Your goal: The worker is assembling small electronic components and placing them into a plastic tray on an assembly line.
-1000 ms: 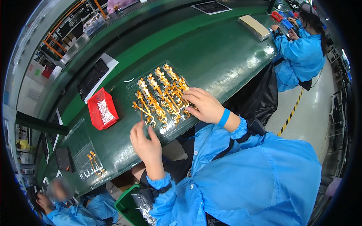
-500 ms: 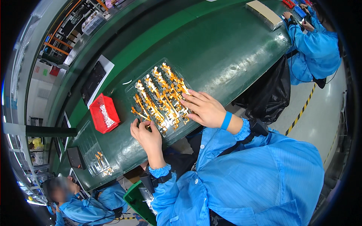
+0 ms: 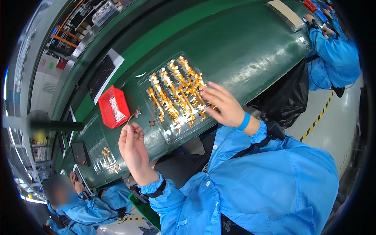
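My left hand (image 3: 134,150) is raised off the left side of the clear plastic tray (image 3: 169,135), its fingertips pinched on one end of a thin brownish flex cable (image 3: 135,114). The cable's free end sticks up beside the red bin. Rows of orange and white flex cables (image 3: 166,98) lie in the tray. My right hand (image 3: 226,107), with a blue band at the wrist, rests palm down at the tray's right edge. Its fingers are stretched out over the outermost cables and hold nothing visible.
White pieces lie in the red bin (image 3: 125,102) left of the tray. A second clear tray (image 3: 98,156) with a few orange cables sits farther left. Co-workers in blue (image 3: 335,55) sit at both ends of the green table (image 3: 243,47). A cardboard-coloured slab (image 3: 286,15) is at the far right.
My left hand has lifted away from the tray, moving left with a flex cable in its fingertips. The right hand stays at the tray's right edge. The whole view has shifted slightly.
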`<act>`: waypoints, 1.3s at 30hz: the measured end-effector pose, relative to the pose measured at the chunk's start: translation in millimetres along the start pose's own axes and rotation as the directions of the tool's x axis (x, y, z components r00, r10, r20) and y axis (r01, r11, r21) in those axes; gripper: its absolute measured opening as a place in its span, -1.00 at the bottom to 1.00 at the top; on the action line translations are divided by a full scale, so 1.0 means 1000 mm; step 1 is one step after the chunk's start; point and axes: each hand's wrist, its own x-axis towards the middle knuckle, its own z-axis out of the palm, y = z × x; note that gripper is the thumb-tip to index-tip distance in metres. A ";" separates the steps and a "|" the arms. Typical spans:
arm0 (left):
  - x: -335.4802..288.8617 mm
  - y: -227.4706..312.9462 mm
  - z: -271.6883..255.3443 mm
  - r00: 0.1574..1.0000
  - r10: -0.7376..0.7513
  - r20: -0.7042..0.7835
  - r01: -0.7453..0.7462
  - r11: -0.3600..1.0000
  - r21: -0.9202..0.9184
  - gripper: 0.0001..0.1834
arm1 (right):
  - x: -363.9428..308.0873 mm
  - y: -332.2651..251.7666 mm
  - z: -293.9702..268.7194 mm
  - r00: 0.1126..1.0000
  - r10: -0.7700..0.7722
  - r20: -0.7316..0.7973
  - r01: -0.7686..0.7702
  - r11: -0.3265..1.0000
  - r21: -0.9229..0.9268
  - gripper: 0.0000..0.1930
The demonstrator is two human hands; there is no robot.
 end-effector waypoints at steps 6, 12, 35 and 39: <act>-0.078 0.019 0.004 0.947 -0.049 0.316 0.165 0.921 -0.352 -0.75 | 0.021 -0.090 0.025 0.877 0.056 0.477 -0.480 0.138 0.866 -0.61; -0.146 -0.004 -0.034 0.898 -0.107 0.428 0.378 0.686 -0.622 -0.79 | 0.016 -0.134 0.082 0.544 -0.452 0.707 -0.812 -0.494 0.309 -0.54; -0.336 -0.036 -0.161 0.244 0.509 -0.826 0.169 0.816 0.553 -0.78 | -0.029 -0.323 0.223 0.154 -0.546 0.823 -0.906 0.254 0.338 -0.80; -0.328 -0.019 -0.165 0.345 0.751 -0.563 0.297 0.481 0.825 -0.88 | -0.041 -0.355 0.239 0.165 -0.591 0.790 -0.851 0.319 0.417 -0.80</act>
